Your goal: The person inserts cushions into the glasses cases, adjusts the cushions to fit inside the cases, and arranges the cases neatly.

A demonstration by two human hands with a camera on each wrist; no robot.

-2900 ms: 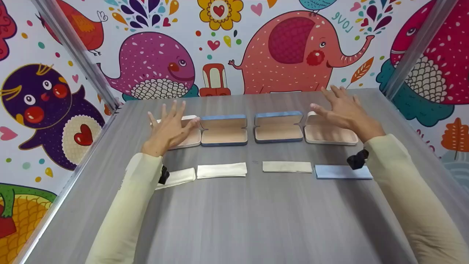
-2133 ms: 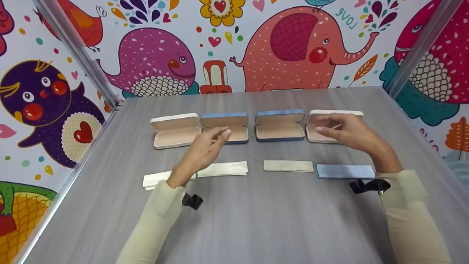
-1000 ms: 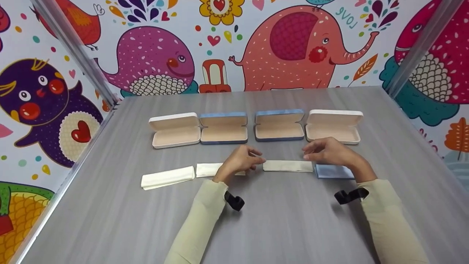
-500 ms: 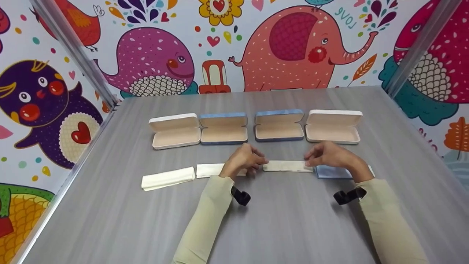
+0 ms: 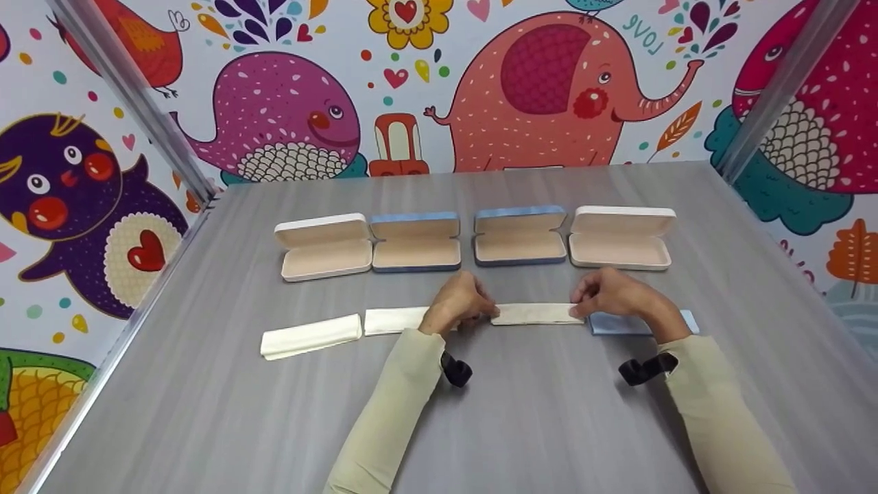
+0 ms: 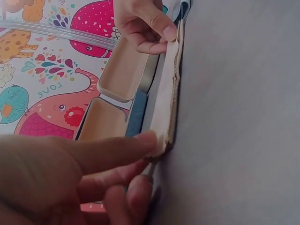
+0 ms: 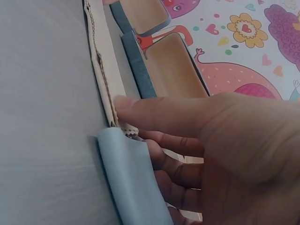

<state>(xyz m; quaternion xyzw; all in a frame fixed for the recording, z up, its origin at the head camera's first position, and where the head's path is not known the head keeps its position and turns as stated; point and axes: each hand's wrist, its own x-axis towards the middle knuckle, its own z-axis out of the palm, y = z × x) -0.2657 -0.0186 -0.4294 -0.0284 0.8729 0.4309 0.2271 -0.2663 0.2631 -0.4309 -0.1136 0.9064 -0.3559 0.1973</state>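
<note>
A folded cream cloth (image 5: pixel 537 314) lies lengthwise on the table between my hands. My left hand (image 5: pixel 458 302) pinches its left end between thumb and fingers. At the opposite end my right hand (image 5: pixel 616 295) pinches it the same way, with the thumb on top. In the right wrist view, the cloth's zigzag-cut edge (image 7: pixel 131 130) shows near the fingers. Beside that hand lies a folded blue cloth (image 5: pixel 689 321), partly hidden under the right hand. Another folded cream cloth (image 5: pixel 394 320) is partly covered by my left hand, and one more cream cloth (image 5: pixel 311 336) lies further left.
Behind the cloths stand glasses cases with raised lids: a white case (image 5: pixel 326 259) at left, a blue case (image 5: pixel 416 254), a second blue case (image 5: pixel 519 247) and a white case (image 5: pixel 621 250) at right. A patterned wall (image 5: pixel 405 75) rises behind the grey table (image 5: pixel 535 425).
Both hands came away from the outer cases, moved inward and down to the third cloth from the left, and now pinch its two ends. The cases stay where they were.
</note>
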